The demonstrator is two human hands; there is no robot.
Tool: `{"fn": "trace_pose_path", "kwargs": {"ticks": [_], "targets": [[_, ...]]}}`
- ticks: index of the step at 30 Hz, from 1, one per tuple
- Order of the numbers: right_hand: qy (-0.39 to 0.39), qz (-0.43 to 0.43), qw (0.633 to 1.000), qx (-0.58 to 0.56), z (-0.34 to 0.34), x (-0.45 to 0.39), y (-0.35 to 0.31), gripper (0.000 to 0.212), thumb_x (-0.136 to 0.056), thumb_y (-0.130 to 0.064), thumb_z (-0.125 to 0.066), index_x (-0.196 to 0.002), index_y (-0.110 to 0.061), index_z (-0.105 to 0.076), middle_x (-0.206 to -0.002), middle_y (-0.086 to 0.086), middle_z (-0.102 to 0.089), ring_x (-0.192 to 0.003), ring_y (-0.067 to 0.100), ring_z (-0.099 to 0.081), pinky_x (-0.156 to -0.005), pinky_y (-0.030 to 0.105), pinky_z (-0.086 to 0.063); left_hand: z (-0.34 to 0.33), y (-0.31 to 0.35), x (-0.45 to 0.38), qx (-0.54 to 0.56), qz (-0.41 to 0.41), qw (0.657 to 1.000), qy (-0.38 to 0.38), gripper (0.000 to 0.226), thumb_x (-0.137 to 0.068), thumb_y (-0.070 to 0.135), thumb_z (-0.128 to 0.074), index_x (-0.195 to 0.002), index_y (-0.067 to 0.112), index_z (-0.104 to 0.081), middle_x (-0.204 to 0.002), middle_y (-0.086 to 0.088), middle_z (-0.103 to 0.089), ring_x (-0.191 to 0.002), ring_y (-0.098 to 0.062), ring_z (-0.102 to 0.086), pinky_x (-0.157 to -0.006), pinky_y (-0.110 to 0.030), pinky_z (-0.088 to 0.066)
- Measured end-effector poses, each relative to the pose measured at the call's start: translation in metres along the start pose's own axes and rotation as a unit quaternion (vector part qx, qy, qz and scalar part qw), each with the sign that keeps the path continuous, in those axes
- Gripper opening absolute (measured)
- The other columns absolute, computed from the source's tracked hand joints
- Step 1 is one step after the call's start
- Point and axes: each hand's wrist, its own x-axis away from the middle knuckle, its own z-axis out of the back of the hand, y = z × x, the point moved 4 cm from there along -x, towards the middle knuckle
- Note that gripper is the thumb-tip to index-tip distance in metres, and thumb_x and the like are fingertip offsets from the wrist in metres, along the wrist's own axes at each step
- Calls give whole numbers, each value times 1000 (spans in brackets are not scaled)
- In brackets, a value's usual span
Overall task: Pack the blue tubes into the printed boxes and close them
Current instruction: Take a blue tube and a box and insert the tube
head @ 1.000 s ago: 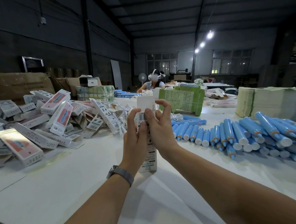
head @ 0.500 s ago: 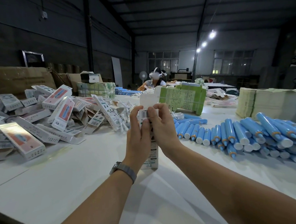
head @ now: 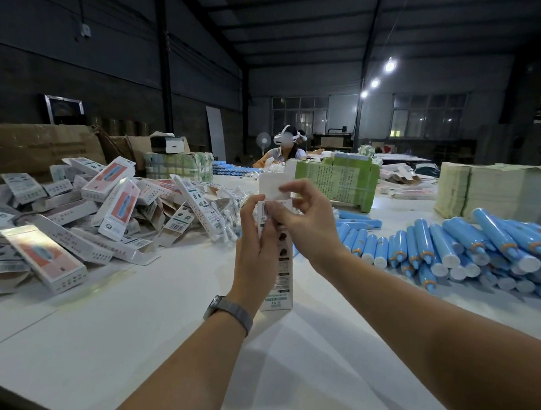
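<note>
Between the box pile (head: 74, 223) and the blue tubes (head: 455, 250) lies bare white table (head: 143, 323); both hands — left hand (head: 255, 256), right hand (head: 312, 230) — grip a tall printed box (head: 281, 274); its top flap (head: 274, 185) stands up.

Box (head: 278, 267) contents hidden; print illegible

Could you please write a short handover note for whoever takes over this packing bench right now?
Left hand grips the upright box near its top.
Right hand pinches the box's raised top flap.
Packed boxes are piled on the left, loose blue tubes on the right of the table.
Done: this box stands ready to close; whether a tube is inside cannot be seen.
Left: tuck the flap, then pack the remaining tubes.
</note>
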Motion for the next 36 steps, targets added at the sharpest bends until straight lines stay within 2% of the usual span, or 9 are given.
{"fn": "trace_pose_path", "kwargs": {"ticks": [4, 6, 9, 12, 15, 19, 23, 28, 36], "targets": [[-11, 17, 999, -38, 2, -1, -1, 62, -82, -4, -77, -120, -41, -46, -105, 1, -66, -90, 12, -69, -70, 22, -56, 0, 2, 1, 6, -2, 1000, -6, 27, -102, 42, -39, -127, 50, -40, -104, 16, -71, -87, -21, -73, -76, -59, -58], [-12, 18, 999, -35, 2, -2, -1, 65, -83, -4, -77, -122, -46, -45, -102, 0, -66, -90, 11, -69, -69, 20, -55, -1, 3, 1, 10, -2, 1000, -15, 28, -102, 40, -38, -128, 50, -39, -106, 18, -71, -89, -20, -73, -78, -57, -58], [-20, 22, 1000, -10, 1, -3, 0, 48, -84, -3, -75, -118, -32, -59, -103, -4, -68, -94, 18, -67, -74, 30, -59, -2, 5, 2, -5, -7, 1000, -16, 35, -101, 38, -37, -125, 63, -34, -103, 31, -67, -88, -12, -70, -79, -50, -59], [-32, 64, 996, 47, 2, 0, 0, 27, -85, -3, -73, -99, -27, -70, -100, -9, -66, -96, 15, -64, -80, 29, -57, -3, 0, 3, 2, -3, 1000, -4, 43, -104, 32, -38, -129, 65, -26, -108, 15, -69, -93, -8, -70, -79, -38, -59], [-48, 87, 992, 76, 2, 3, 0, 19, -88, -7, -71, -100, -22, -71, -101, -5, -59, -100, 11, -62, -81, 26, -56, -2, -5, 2, 20, 16, 1000, -1, 52, -107, 19, -40, -136, 59, -23, -106, -2, -68, -92, -16, -71, -82, -41, -58], [-37, 73, 995, 61, 3, 4, -2, 3, -90, -20, -72, -89, -23, -73, -95, -5, -58, -88, 5, -60, -76, 20, -52, -4, -3, 1, -1, 5, 1000, -17, 53, -108, 12, -38, -137, 55, -29, -111, 0, -69, -94, -22, -70, -84, -56, -57], [-16, 60, 996, 60, 2, 4, -6, 12, -93, -17, -67, -82, -17, -72, -90, -4, -59, -81, 7, -58, -77, 23, -50, -5, -4, 3, -11, 4, 1000, -15, 43, -101, 35, -37, -139, 52, -29, -111, 19, -69, -94, -13, -71, -83, -51, -59], [-20, 43, 998, 44, 3, 5, -4, 10, -89, -5, -69, -89, -13, -74, -98, -1, -70, -92, 18, -67, -88, 43, -56, -6, -2, 4, -6, 0, 1000, -10, 42, -101, 37, -34, -136, 60, -30, -117, 23, -66, -102, -8, -69, -87, -42, -60], [-14, 66, 994, 88, 1, 2, -8, 9, -86, -2, -70, -85, -10, -71, -86, 0, -67, -84, 17, -67, -83, 44, -56, -6, 4, 5, -25, -23, 999, -9, 43, -103, 39, -33, -129, 72, -27, -113, 41, -60, -99, 3, -66, -78, -23, -58]]}}
